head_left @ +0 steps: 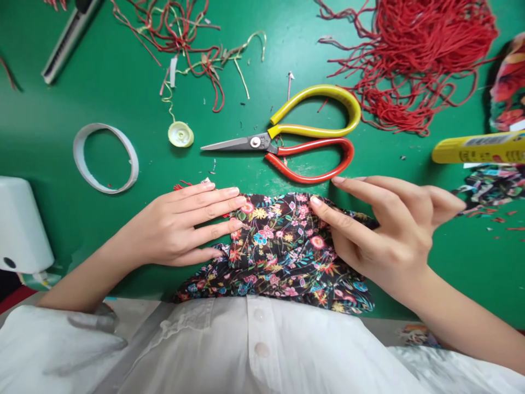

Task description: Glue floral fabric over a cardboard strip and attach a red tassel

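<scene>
A piece of black floral fabric lies folded at the front of the green table, against the white shirt. My left hand rests flat on its left edge, fingers stretched out to the right. Over the right part of the cloth is my right hand, its index finger touching the top edge and the other fingers spread. The thumb tip of that hand is partly hidden. Just beyond the fabric lie scissors with one yellow and one red handle, blades pointing left; a right fingertip is close to the red handle.
Red cords are heaped at the back right, with more tangled threads at the back left. A yellow tube lies at right. On the left are a tape ring, a small pale round piece, a utility knife and a white device.
</scene>
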The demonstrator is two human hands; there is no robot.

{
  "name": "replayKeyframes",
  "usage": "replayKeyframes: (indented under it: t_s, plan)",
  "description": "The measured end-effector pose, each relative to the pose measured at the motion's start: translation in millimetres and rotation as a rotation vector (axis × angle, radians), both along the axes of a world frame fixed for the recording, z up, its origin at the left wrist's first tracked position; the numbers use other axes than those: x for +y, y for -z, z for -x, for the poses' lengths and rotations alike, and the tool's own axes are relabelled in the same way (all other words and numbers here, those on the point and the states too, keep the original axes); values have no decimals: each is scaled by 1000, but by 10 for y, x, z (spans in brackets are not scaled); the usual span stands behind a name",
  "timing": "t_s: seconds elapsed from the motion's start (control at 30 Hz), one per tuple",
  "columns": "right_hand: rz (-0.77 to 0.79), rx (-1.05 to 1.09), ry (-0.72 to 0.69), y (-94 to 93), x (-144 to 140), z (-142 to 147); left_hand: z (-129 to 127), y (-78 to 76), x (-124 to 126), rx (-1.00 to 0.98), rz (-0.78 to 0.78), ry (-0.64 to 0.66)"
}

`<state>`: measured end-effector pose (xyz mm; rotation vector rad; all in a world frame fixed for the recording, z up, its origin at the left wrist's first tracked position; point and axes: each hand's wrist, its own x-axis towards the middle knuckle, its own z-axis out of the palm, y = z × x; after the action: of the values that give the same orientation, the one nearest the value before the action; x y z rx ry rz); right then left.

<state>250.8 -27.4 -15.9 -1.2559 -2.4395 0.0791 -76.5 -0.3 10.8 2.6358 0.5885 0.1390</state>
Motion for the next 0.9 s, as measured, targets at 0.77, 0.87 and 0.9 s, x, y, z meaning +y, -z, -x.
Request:
replayKeyframes:
  t_s: [0.77,0.87,0.9]
  plan:
    - [-100,-26,-96,-38,14,8,-284,-49,-75,-77,-73,-114]
    - [-110,-10,-71,-19,16,4,-398,3,-106,-17,-118,-76]
    - [-115,-7,-66,-14,18,3,-419,24,-117,18,-120,-68]
